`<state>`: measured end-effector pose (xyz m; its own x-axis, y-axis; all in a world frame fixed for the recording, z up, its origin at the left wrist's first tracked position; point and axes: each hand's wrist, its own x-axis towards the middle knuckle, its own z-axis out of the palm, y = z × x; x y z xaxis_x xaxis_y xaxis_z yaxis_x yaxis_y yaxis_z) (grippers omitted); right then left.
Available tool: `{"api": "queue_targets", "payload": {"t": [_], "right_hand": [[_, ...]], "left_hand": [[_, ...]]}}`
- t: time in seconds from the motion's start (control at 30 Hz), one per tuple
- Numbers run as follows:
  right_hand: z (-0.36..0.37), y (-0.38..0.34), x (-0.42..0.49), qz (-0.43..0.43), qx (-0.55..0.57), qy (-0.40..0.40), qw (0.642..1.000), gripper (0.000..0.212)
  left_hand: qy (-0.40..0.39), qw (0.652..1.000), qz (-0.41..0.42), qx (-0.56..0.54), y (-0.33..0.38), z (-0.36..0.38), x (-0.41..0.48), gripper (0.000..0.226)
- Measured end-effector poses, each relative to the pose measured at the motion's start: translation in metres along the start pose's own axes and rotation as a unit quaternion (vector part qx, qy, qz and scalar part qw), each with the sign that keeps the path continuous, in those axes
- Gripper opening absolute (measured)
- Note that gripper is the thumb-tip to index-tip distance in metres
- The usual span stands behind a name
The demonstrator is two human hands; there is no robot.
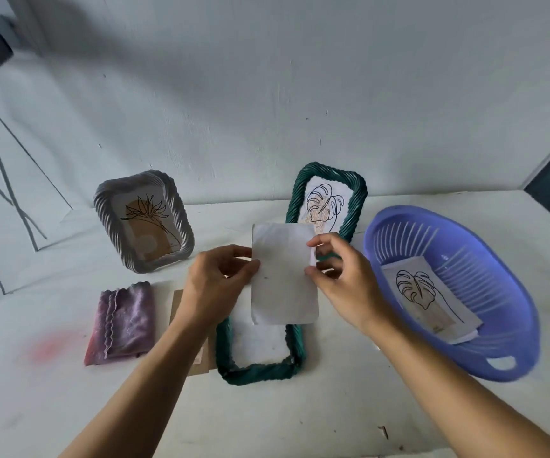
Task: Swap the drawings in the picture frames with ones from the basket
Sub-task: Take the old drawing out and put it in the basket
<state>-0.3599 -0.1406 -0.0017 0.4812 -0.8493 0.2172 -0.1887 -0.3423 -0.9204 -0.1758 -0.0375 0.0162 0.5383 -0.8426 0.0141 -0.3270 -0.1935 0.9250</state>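
Both hands hold a white sheet [283,276] upright over the table, its blank side toward me. My left hand [216,279] pinches its left edge and my right hand [339,276] pinches its right edge. Below the sheet a dark green woven frame [260,371] lies flat. A second green frame [353,206] with a leaf drawing leans on the wall behind. At the left stands a grey ridged frame [181,223] holding a flower drawing. The purple plastic basket [511,292] on the right holds leaf drawings [429,295].
A folded purple cloth [121,322] lies at the left on the white table. A brown card [178,302] pokes out from under my left forearm. Tripod legs [2,180] stand at the far left.
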Motion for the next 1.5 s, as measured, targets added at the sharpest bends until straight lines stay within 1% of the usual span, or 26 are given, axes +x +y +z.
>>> {"api": "queue_targets", "payload": {"t": [0.07,0.17,0.23,0.3,0.33,0.4,0.47,0.53,0.6,0.73,0.83,1.0,1.13,1.23,1.3,1.37,1.5], "right_hand": [[-0.015,0.001,0.000,-0.042,-0.098,-0.011,0.994,0.026],[-0.040,0.003,0.000,-0.129,-0.247,0.012,0.960,0.022],[-0.057,0.004,-0.001,-0.124,-0.344,0.031,0.930,0.023],[-0.072,0.008,-0.003,-0.076,-0.413,0.024,0.907,0.027],[-0.078,0.011,-0.005,-0.051,-0.427,0.012,0.903,0.032],[-0.089,0.017,-0.010,-0.006,-0.417,-0.029,0.908,0.043],[-0.093,0.023,-0.015,0.034,-0.394,-0.081,0.915,0.048],[-0.093,0.028,-0.018,0.041,-0.370,-0.103,0.922,0.050],[-0.092,0.032,-0.019,0.031,-0.343,-0.079,0.936,0.049],[-0.104,0.032,-0.016,0.009,-0.294,-0.006,0.956,0.047],[-0.120,0.023,-0.012,0.007,-0.256,0.011,0.967,0.042],[-0.126,0.017,-0.009,0.031,-0.220,0.001,0.975,0.041],[-0.125,0.018,-0.010,0.025,-0.225,-0.004,0.974,0.042],[-0.124,0.021,-0.010,0.022,-0.218,-0.004,0.976,0.043],[-0.123,0.023,-0.010,0.015,-0.221,-0.005,0.975,0.043],[-0.123,0.026,-0.009,0.011,-0.227,-0.009,0.974,0.043],[-0.121,0.031,-0.009,0.016,-0.230,-0.016,0.973,0.045]], "left_hand": [[-0.018,1.000,-0.012,-0.021,0.004,0.007,0.002,0.010],[-0.032,0.999,-0.015,-0.007,0.005,0.016,0.005,0.010],[-0.036,0.999,-0.017,0.010,0.004,0.023,0.007,0.009],[-0.040,0.999,-0.026,0.018,0.000,0.031,0.008,0.009],[-0.043,0.998,-0.032,0.020,-0.002,0.036,0.008,0.009],[-0.050,0.998,-0.045,0.018,-0.007,0.046,0.009,0.010],[-0.053,0.997,-0.053,0.017,-0.010,0.056,0.009,0.011],[-0.056,0.997,-0.054,0.010,-0.011,0.067,0.009,0.013],[-0.066,0.996,-0.053,-0.014,-0.009,0.078,0.009,0.016],[-0.076,0.995,-0.049,-0.049,-0.003,0.100,0.008,0.025],[-0.087,0.994,-0.044,-0.050,-0.001,0.119,0.007,0.027],[-0.092,0.995,-0.019,0.020,-0.004,0.154,0.009,0.019],[-0.066,0.996,-0.017,0.059,-0.008,0.172,0.007,0.012],[-0.049,0.991,-0.012,0.128,-0.014,0.180,0.006,0.009],[-0.036,0.986,0.012,0.160,-0.016,0.183,0.005,0.008],[-0.019,0.979,0.057,0.197,-0.018,0.185,0.003,0.011],[-0.016,0.946,0.126,0.299,-0.023,0.186,0.002,0.021]]}}
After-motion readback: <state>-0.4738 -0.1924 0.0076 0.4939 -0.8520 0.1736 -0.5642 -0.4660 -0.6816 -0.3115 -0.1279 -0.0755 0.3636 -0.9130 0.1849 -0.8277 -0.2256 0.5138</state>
